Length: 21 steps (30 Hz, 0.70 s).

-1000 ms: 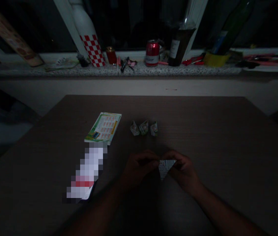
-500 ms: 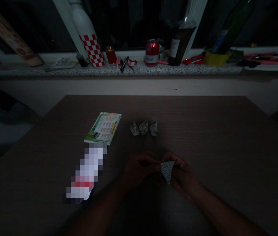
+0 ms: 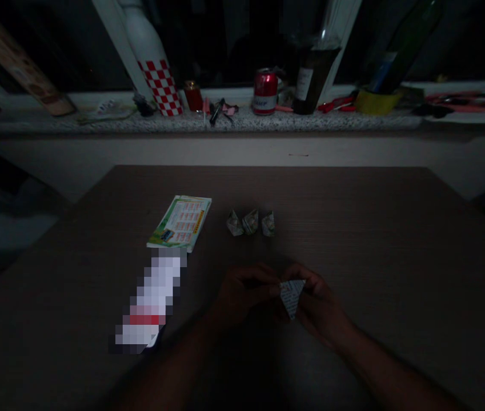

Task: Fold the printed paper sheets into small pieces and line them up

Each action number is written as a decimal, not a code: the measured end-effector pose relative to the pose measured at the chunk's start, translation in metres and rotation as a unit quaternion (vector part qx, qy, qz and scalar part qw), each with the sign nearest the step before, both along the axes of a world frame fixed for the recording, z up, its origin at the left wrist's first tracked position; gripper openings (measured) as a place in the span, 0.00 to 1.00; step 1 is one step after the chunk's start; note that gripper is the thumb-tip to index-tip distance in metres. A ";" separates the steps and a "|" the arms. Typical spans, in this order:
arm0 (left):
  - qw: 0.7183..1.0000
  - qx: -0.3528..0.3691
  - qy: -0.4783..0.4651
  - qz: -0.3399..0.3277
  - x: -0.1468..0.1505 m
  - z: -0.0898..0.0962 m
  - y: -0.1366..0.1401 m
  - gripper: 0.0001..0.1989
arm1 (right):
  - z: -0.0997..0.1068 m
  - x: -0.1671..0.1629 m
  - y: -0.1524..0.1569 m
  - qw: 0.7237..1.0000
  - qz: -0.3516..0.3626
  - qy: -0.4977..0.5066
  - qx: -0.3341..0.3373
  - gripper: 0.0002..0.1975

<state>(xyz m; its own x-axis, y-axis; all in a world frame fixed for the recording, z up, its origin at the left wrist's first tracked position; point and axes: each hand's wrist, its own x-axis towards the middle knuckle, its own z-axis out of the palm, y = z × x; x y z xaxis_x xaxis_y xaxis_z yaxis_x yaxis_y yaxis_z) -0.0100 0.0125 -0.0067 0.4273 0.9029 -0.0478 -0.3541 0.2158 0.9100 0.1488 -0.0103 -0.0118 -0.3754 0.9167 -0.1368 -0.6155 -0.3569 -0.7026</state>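
Observation:
Between my two hands is a small folded piece of printed paper (image 3: 292, 298), roughly triangular with its tip pointing down. My left hand (image 3: 242, 294) pinches its upper left corner between thumb and fingers. On the other side, my right hand (image 3: 321, 305) grips the right edge, with fingers curled behind the paper. Beyond my hands, three small folded paper shapes (image 3: 250, 222) stand in a row on the brown table (image 3: 353, 228). Dim light hides the finer creases and some fingertips.
Left of the paper shapes lies a stack of cards with a printed calendar (image 3: 181, 222). Nearer me is a phone with a pixelated screen (image 3: 152, 302). The granite windowsill (image 3: 233, 121) behind holds a checkered bottle (image 3: 156, 68), a red can (image 3: 265, 91) and other clutter.
The folded paper has shifted very slightly in my fingers, its lower tip a little to the left. Both hands keep their hold, and everything else stays in place.

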 end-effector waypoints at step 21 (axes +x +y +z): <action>0.999 0.001 0.038 0.015 -0.001 0.005 0.000 0.06 | -0.003 -0.002 -0.002 1.000 -0.018 -0.017 0.017 0.12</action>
<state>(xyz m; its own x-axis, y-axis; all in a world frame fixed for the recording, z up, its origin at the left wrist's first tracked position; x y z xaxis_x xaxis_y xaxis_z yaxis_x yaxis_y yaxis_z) -0.0113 0.0122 -0.0013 0.3944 0.9158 -0.0764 -0.2910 0.2034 0.9348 0.1468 -0.0120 -0.0151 -0.3372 0.9341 -0.1174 -0.6037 -0.3102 -0.7344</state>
